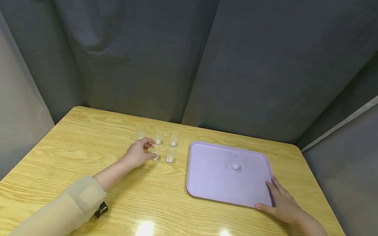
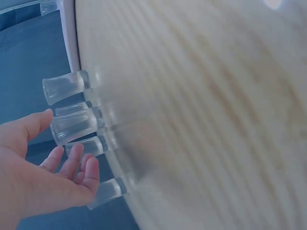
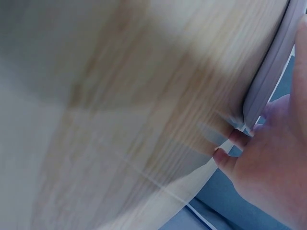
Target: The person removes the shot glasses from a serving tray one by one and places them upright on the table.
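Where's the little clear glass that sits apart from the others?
In the head view, the lone small clear glass stands on the lilac plastic tray, toward its far middle, right of the cluster of five small clear glasses on the wooden table.

Head view: high above the near edge of the surface [image 1: 68,167], facing forward and down, wide enough to take in both hands, the lilac tray [image 1: 210,181], the small clear glasses [image 1: 170,155] and the grey curtain behind.

Left wrist view: very near, rolled sideways, skimming the surface [image 2: 201,115]; left hand [image 2: 33,177] low in the corner, fingertips beside the row of glasses [image 2: 72,127]. Shared with the head view: those glasses, that hand, the wood grain.

Right wrist view: closer yet, blurred, tilted; right hand [image 3: 268,167] at the tray's corner [image 3: 266,86]. Shared with the head view: tray edge, right hand [image 1: 283,205].
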